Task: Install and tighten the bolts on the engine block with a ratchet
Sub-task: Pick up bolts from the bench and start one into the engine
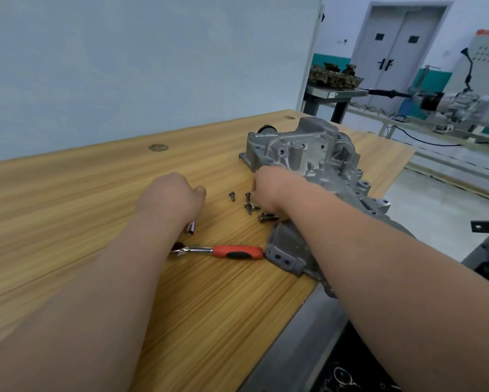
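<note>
Reaching across the block [308, 154], which lies under and beyond its forearm, the right hand [268, 188] sits low over the loose bolts [249, 206], likely to pick one for seating. The left hand [171, 196] rests curled on the bench [82, 193]. Both hands show only their backs, so I cannot tell whether either grips anything. Ratchet [218, 251] and socket [191, 228] lie just behind the left wrist, handy for tightening, which is not yet begun.
</note>
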